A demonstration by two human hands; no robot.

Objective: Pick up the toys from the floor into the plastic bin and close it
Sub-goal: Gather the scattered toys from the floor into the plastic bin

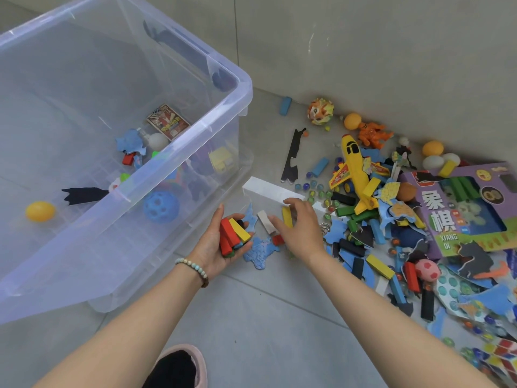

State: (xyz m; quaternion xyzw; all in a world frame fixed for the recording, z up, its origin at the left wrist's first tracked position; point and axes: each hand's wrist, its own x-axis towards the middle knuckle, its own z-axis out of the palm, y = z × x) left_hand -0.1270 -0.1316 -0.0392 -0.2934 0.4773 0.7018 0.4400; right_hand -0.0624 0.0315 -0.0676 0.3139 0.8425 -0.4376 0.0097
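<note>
**Fistful of blocks, one more pinched**

Left hand (221, 243) lies palm-up, fingers curled round a bundle of blocks (233, 236) in red, yellow and green. Right hand (302, 231), palm-down just beside it, pinches a yellow block (287, 217) between thumb and fingers.

The bin (167, 152) stands open just left of the left hand, with a few toys in it. The pile (361, 217) spreads to the right of the right hand.

From where I stand the bundle is the worry. It looks loosely stacked, and pushing in another piece could spill it. Marbles (313, 191) just beyond the right fingers would roll if knocked.

Both forearms reach forward, low over the floor.
</note>
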